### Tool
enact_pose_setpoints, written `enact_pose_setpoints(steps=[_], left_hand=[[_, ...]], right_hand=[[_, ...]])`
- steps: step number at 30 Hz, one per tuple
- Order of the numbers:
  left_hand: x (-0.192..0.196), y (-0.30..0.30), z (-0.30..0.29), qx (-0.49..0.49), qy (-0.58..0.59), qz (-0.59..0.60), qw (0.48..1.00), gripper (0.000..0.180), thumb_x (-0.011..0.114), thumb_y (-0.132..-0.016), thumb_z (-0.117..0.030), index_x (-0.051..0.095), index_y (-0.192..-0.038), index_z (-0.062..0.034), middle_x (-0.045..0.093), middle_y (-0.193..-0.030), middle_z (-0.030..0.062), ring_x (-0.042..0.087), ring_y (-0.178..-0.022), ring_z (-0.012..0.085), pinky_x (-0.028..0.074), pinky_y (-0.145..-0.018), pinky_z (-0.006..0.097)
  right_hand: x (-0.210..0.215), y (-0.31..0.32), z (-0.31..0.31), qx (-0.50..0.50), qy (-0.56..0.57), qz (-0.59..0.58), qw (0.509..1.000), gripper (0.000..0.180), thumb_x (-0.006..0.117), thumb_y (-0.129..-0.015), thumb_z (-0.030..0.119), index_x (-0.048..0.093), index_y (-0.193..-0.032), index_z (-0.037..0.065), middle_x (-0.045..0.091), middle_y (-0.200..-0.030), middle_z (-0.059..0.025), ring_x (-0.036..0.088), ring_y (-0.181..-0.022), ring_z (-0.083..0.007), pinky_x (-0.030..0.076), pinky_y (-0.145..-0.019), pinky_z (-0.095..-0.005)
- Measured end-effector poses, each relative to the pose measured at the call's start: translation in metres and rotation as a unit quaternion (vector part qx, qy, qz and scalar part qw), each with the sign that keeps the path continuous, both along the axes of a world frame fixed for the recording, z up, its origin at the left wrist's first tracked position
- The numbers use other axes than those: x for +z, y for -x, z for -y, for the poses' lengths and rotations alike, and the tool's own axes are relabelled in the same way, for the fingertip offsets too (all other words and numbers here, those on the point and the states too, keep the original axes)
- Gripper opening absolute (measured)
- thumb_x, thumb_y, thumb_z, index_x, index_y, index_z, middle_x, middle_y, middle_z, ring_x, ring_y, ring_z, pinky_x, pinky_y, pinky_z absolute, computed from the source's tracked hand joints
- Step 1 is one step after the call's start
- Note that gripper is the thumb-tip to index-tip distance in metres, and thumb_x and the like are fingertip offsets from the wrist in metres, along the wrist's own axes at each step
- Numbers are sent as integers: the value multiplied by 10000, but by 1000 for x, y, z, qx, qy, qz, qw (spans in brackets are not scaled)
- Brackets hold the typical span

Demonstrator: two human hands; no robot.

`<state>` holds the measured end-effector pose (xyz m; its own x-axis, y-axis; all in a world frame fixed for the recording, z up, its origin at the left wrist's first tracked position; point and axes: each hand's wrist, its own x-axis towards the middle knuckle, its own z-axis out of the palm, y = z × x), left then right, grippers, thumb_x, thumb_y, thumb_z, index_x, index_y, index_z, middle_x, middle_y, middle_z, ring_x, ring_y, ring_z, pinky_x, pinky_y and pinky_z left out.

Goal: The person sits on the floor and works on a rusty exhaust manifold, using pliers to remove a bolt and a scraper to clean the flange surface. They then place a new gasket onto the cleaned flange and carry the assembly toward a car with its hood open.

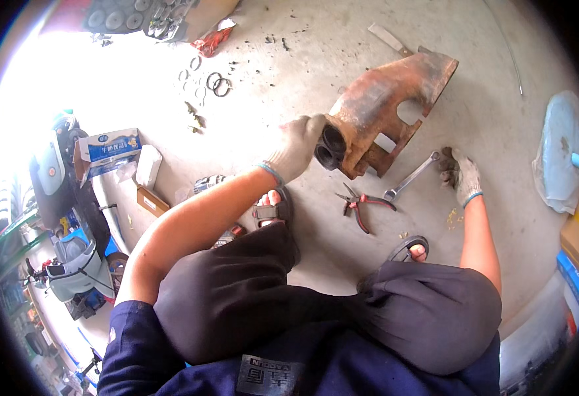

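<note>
A rusty exhaust manifold (pixel 385 92) lies on the concrete floor ahead of me, its dark double opening turned toward me. My left hand (pixel 296 148), in a pale work glove, is closed on the rim at that end. To the right of the manifold, my right hand (pixel 464 177) is low over the floor in a glove with dark-stained fingers. Those fingers are curled, and what they hold, if anything, cannot be made out. Just left of them lies a combination wrench (pixel 411 176), its ring end close to the fingertips. Red-handled pliers (pixel 363 204) rest open between my feet and the manifold.
A scraper (pixel 390 39) lies behind the manifold. Black and metal rings (pixel 218 84) and small fittings (pixel 194 116) are spread at the far left. A blue-and-white carton (pixel 108 148) stands left, near a scooter (pixel 58 178). At the right is a plastic-wrapped blue disc (pixel 559 155).
</note>
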<state>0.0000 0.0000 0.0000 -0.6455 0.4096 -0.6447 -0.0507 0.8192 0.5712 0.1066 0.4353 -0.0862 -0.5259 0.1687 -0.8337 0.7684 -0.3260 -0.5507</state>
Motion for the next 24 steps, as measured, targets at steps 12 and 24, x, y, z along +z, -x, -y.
enact_pose_setpoints(steps=[12,24], left_hand=[[22,-2,-12,-111,32,-365,924,557,590,-1011,-507,607,-1124,38,669,-836,230,714,-805,320,581,-774,452],[70,-1,-26,48,83,-122,988,555,562,-1002,-518,693,-1137,4,727,-973,284,733,-951,428,565,-861,494]], right_hand=[[-13,-2,-8,-13,-12,-15,1000,375,677,-947,412,729,-1161,109,745,-893,-54,626,-602,-180,481,-500,-342],[-31,-4,-5,-38,-44,-11,998,346,635,-1012,403,725,-1197,124,757,-992,-36,673,-757,-144,477,-557,-302]])
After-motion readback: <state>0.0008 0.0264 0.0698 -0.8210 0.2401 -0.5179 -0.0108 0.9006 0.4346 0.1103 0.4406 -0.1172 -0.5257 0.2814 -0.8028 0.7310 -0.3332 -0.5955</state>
